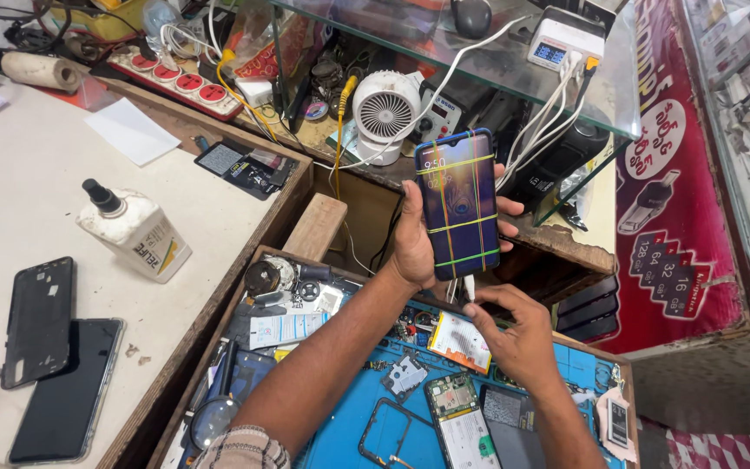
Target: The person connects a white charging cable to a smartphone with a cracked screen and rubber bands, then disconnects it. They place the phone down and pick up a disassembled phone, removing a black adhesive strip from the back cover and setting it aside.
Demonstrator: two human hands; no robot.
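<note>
My left hand [411, 236] holds a smartphone [457, 204] upright, its lit screen crossed by coloured lines. Fingertips wrap round its right edge. My right hand [514, 330] is just below the phone, pinching a white cable plug [469, 287] at the phone's bottom port. Both hands are above a blue work mat [349, 434] strewn with an opened phone body [462, 417], circuit boards and small parts.
A white glue bottle [136, 230], a black phone frame [39, 320] and a dark phone [67, 391] lie on the left table. A small white fan [385, 113], a power strip [175, 80], a charger hub [562, 43] and cables crowd the back under a glass shelf [514, 74].
</note>
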